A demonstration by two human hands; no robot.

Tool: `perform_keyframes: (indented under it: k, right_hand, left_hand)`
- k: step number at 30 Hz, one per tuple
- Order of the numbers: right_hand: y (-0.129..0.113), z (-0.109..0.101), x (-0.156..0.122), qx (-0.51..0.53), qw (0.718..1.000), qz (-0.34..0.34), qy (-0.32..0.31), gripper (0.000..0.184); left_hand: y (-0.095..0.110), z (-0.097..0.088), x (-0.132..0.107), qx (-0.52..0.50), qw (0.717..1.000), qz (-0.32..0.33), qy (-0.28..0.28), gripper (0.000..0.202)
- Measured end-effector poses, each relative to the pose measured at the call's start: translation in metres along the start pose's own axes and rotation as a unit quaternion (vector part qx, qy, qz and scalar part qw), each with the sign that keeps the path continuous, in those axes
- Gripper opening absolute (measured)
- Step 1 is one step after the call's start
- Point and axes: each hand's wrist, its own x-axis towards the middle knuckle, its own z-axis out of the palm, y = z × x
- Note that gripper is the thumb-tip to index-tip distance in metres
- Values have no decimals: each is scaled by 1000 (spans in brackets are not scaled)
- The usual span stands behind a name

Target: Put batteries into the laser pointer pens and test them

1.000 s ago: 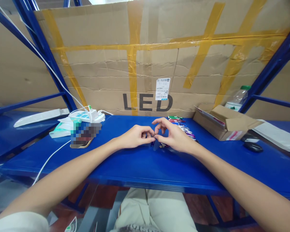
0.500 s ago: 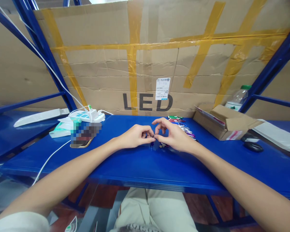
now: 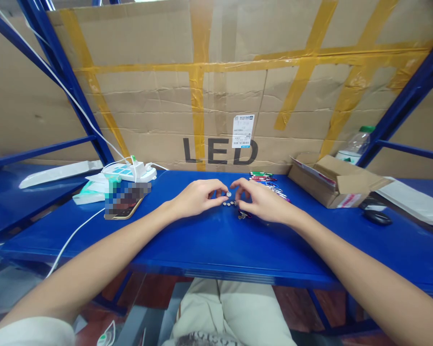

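Observation:
Between the thumb and index finger of my left hand (image 3: 207, 194) is a small round silver disc (image 3: 228, 194), like a button cell, held just above the blue table. My right hand (image 3: 258, 199) is close by on the right. Its fingers are curved, with the thumb and index finger apart and nothing visible gripped. Several similar small discs (image 3: 228, 204) lie on the table between and below the hands. Under my right thumb is a little cluster of small metallic pieces (image 3: 242, 215), too small to make out. Behind my right hand lies a row of colourful metallic pieces with clips (image 3: 263, 179), partly hidden.
An open cardboard box (image 3: 339, 182) and a black mouse (image 3: 377, 217) are on the right. On the left are a phone (image 3: 130, 207), a white power strip (image 3: 130, 170) with cables and a tissue pack (image 3: 95, 190). A large taped carton (image 3: 147, 105) stands along the back.
My hands were touching at the fingertips and have moved slightly apart. The silver disc in my left fingers and the loose discs on the table now show. A dark blue piece below the fingers is no longer seen.

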Motion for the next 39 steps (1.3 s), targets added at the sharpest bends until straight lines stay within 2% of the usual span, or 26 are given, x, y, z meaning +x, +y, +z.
perform_keyframes:
  k: [4,8,14,17,20,25,28,32,35,39]
  right_hand:
    - [3,1,-1,-27,997,12,-73,34]
    - [-1,-3,0,-23,993,11,-113,25]
    - [-6,-10,-3,-14,985,28,-172,32]
    - [-5,-11,-4,-12,982,29,-186,34]
    - [-3,-8,-3,-6,983,27,-184,34]
    - [1,-3,-2,-10,987,21,-159,30]
    - [4,-3,-2,-29,993,21,-117,29]
    - [3,-6,-1,-44,999,10,-10,38]
    - [-1,-7,0,-10,998,-7,61,40]
    - [-6,-5,1,61,994,-23,89,41]
  left_hand:
    - [-3,-2,-1,27,998,33,35,21]
    - [-5,-1,-1,45,997,33,46,21]
    - [-5,-1,-1,59,997,22,50,20]
    - [-4,-1,0,24,999,0,49,20]
    - [-4,1,2,-59,996,-51,37,22]
    - [-4,6,4,-175,977,-123,12,29]
    - [-4,9,4,-208,968,-139,-7,31]
    - [-3,9,3,-191,972,-131,-28,32]
    - [-2,8,3,-175,976,-126,-39,32]
    - [2,10,2,-171,977,-116,-48,31]
